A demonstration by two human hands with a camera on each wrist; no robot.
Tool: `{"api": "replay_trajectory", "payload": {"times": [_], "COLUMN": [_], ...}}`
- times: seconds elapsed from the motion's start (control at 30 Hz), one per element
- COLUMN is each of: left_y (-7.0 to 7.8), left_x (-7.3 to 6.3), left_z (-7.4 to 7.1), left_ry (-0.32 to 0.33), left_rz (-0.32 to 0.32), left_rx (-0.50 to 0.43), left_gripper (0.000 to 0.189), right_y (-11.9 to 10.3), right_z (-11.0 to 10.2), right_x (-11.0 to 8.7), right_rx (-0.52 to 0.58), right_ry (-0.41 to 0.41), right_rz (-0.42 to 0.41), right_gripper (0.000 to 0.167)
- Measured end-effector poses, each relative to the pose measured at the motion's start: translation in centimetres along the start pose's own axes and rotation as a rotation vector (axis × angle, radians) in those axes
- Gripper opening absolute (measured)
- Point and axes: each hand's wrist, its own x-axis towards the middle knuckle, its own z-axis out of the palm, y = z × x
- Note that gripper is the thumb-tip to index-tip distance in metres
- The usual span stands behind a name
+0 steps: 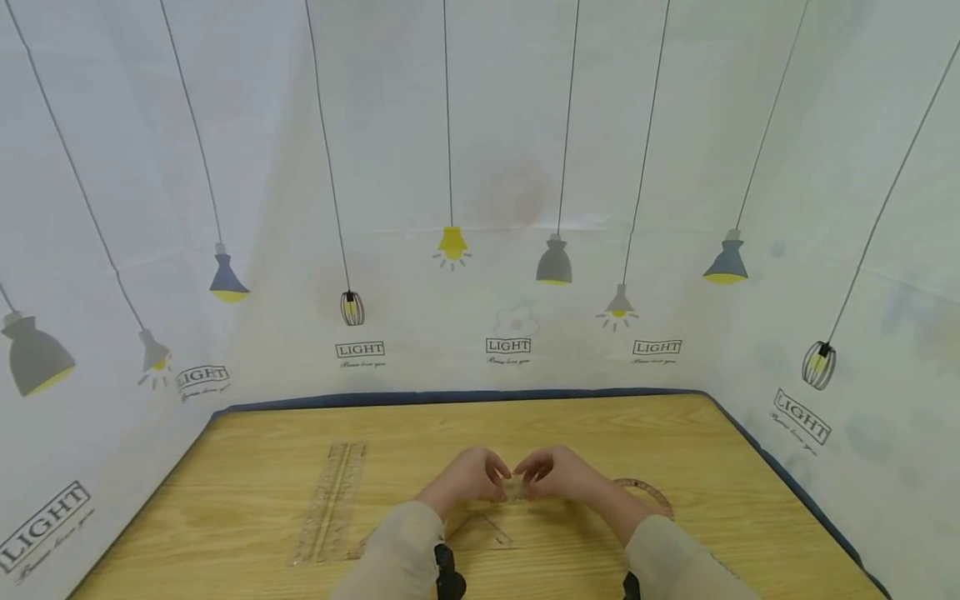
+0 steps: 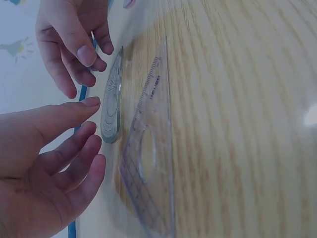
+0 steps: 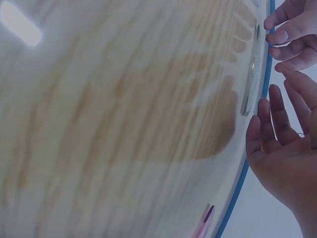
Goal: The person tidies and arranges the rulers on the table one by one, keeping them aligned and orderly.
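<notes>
A small clear protractor [image 2: 112, 99] with curved printed lines lies on the wooden table between my hands. My left hand [image 1: 477, 477] is just to its left, fingers loosely bent and fingertips right by its edge. From the other side my right hand [image 1: 557, 475] comes close, its fingers also relaxed and slightly spread. Neither hand grips anything in the wrist views. A clear set square [image 2: 153, 148] with a long oval hole lies flat on the near side of the protractor, below my left hand in the head view.
Two clear straight rulers [image 1: 330, 500] appear to lie side by side at left. A reddish curved measuring piece [image 1: 654, 492] lies beyond my right forearm, partly hidden by it. Dark blue edging borders the table [image 1: 420, 425], with a lamp-patterned covering [image 1: 420, 167] rising around it.
</notes>
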Motion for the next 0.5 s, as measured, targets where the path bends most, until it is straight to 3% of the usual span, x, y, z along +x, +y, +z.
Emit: {"api": "replay_trajectory", "payload": {"times": [0.2, 0.5], "left_y": [-0.25, -0.48], "left_x": [0.39, 0.57], "left_z": [0.10, 0.16], "left_ry": [-0.003, -0.035], "left_rz": [-0.020, 0.006], "left_rx": [0.002, 0.009], "left_gripper": [0.023, 0.036], "right_y": [0.67, 1.06], "right_z": [-0.02, -0.01], "right_x": [0.17, 0.40], "right_rx": [0.004, -0.036], "right_ry": [0.036, 0.020], "right_rz": [0.040, 0.067], "right_gripper": [0.038, 0.043]}}
